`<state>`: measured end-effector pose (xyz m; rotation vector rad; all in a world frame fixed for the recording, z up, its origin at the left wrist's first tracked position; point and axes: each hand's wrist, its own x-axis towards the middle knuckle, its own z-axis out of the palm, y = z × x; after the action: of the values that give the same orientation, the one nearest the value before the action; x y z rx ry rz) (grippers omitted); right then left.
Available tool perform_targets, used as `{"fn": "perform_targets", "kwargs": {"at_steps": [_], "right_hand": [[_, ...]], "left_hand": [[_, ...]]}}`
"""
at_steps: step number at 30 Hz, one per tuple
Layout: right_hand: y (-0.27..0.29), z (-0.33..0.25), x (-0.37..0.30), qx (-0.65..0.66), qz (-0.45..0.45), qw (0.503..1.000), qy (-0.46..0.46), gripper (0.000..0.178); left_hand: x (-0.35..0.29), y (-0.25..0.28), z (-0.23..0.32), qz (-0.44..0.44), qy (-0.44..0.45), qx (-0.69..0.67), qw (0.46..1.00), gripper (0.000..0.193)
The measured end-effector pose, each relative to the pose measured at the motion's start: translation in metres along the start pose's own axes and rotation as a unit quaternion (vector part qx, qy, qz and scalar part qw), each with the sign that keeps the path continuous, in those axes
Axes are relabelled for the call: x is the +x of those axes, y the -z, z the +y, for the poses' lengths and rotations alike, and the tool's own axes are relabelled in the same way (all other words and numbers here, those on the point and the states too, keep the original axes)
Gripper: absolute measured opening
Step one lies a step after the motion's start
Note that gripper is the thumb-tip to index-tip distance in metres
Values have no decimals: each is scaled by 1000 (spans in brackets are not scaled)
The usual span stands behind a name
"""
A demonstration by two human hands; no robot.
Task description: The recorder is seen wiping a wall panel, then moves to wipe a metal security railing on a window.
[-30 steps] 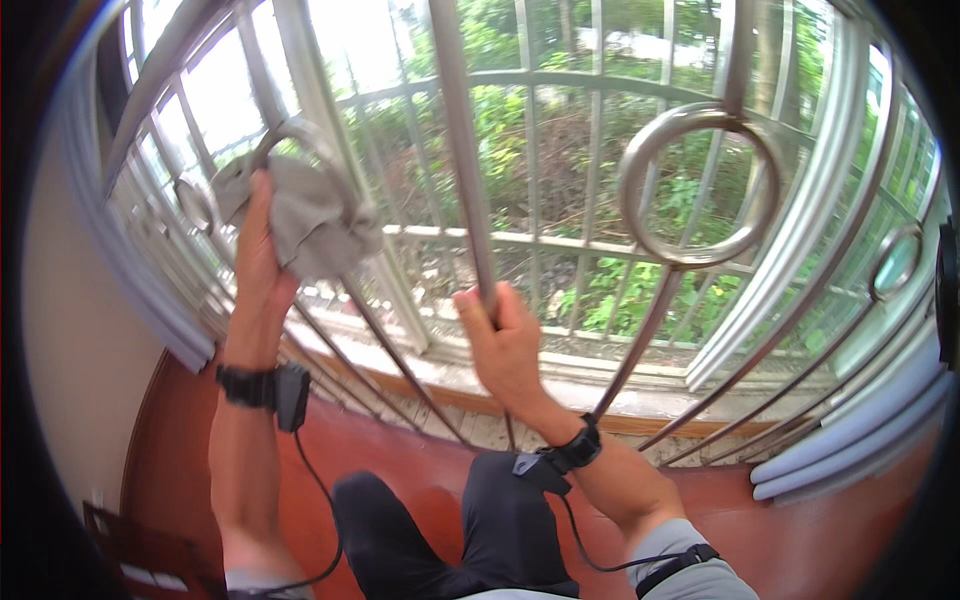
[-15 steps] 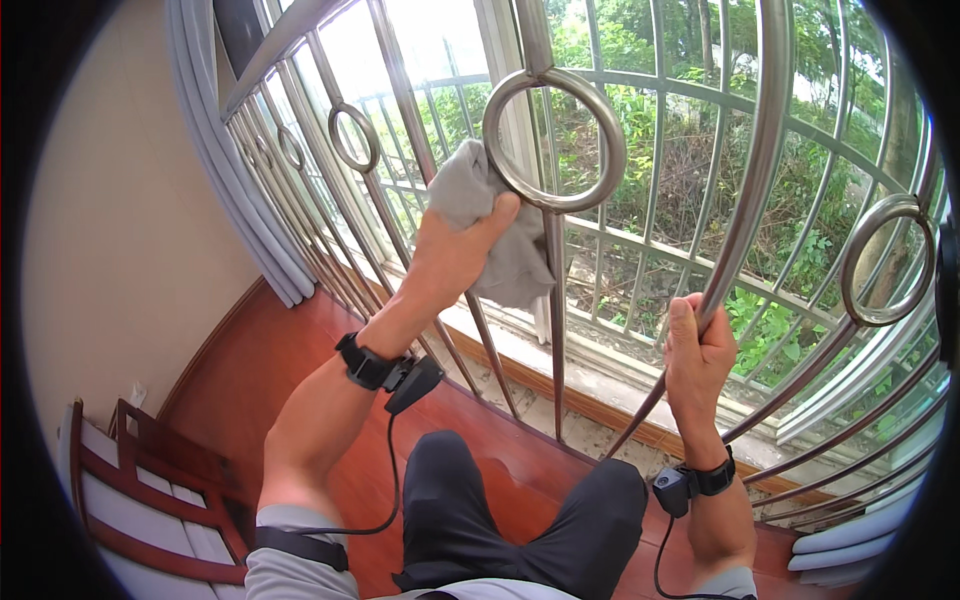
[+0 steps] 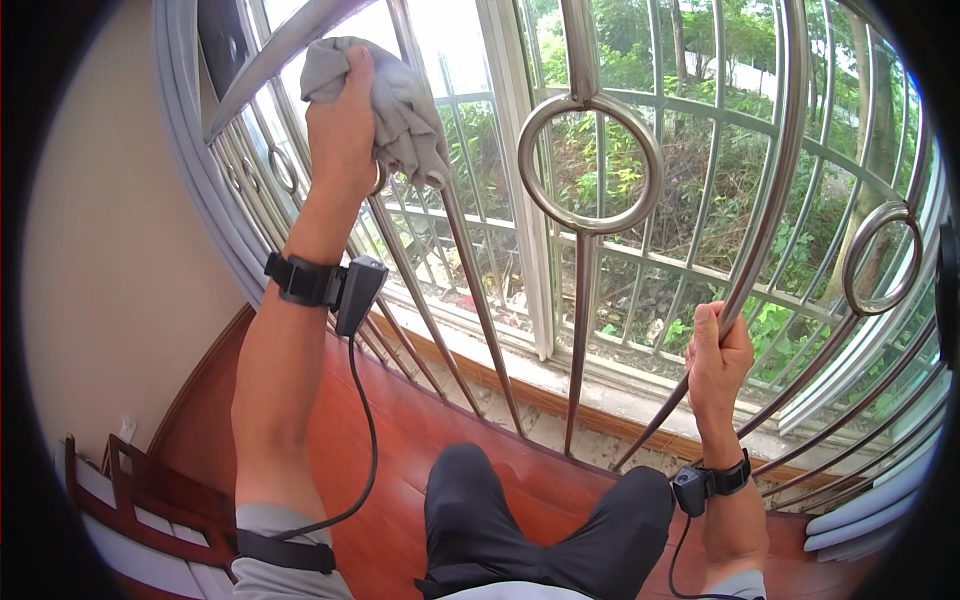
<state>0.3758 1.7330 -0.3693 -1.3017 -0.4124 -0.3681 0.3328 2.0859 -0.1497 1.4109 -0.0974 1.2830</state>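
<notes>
A crumpled grey cloth is gripped in my left hand, raised at the upper left against the metal railing. It covers part of a bar and most of a metal ring there; the fingers beneath the cloth are hidden. Toward the right, my right hand is wrapped round a slanted metal bar. Between my hands stands a large metal ring set in an upright bar. Another ring shows at the far right.
Behind the railing are a window frame and a ledge; greenery lies outside. Grey-blue curtains hang at the left, beside a pale wall. A wooden chair stands lower left on the reddish floor.
My left hand has moved up and left with the cloth, from beside the large ring to bars farther left. My right hand keeps its grip on the same bar. The view has shifted slightly.
</notes>
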Motion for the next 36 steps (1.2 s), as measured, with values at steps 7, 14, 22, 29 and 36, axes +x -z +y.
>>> {"fn": "perform_targets", "kwargs": {"at_steps": [7, 14, 22, 29, 36], "right_hand": [[3, -2, 0, -9, 4, 1000, -2, 17], [0, 4, 1, -31, 13, 999, -5, 17], [6, 7, 1, -51, 5, 999, 12, 18], [5, 0, 1, -54, 3, 999, -1, 18], [0, -5, 5, -4, -5, 1000, -5, 18]], "left_hand": [[32, 3, 12, -20, -17, -7, 1000, 39], [61, 40, 27, -62, 25, 382, 922, 87], [28, -4, 44, -240, 70, -22, 968, 53], [3, -32, -3, -184, 45, -27, 982, 38], [-39, -16, -54, -117, 56, -19, 991, 42]]}}
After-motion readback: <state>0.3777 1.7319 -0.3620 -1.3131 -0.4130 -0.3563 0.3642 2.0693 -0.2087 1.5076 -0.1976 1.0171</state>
